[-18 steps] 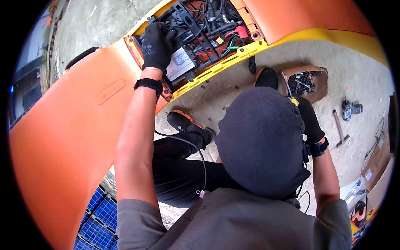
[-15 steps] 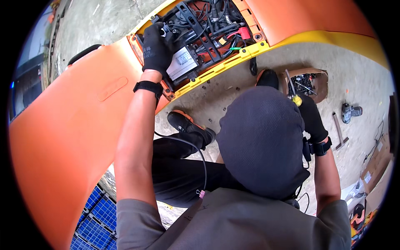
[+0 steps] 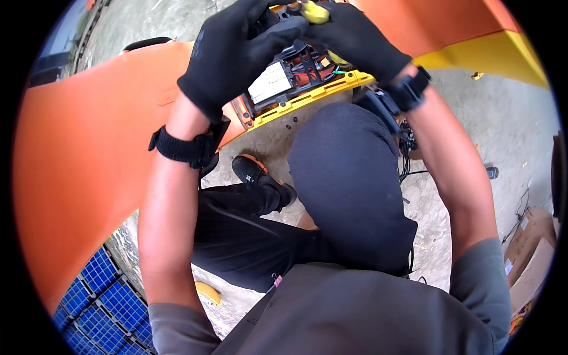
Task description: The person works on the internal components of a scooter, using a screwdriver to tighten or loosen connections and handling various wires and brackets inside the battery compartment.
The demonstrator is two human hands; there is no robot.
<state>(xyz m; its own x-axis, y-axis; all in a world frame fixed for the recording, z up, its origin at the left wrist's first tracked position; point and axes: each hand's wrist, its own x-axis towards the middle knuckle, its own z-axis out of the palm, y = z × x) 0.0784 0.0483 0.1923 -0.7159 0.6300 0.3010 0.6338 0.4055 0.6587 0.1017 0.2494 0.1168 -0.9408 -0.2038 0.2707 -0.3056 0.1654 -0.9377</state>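
Note:
Both my hands, in black gloves, are raised close together at the top edge over a compartment in an orange shell. My right hand (image 3: 358,44) grips a yellow-handled screwdriver (image 3: 315,12); its tip is hard to make out. Beside it, my left hand (image 3: 234,56) has its thumb stretched toward the right one and apart from its forefinger; the other fingers are partly cut off by the edge. Below them, the compartment's yellow frame (image 3: 313,94) surrounds a white-labelled box (image 3: 270,83) and wiring. My hands hide much of it.
The orange shell (image 3: 89,171) fills the left side. Blue plastic crates (image 3: 103,284) stand at lower left. Cardboard boxes (image 3: 529,242) lie at far right. Black cables (image 3: 406,142) show beside my right forearm. A dark cap (image 3: 349,183) blocks the middle of the view.
My right hand has come up from beside the parts box to the compartment with the screwdriver. My left hand has lifted from inside the compartment and moved toward it. The view has shifted.

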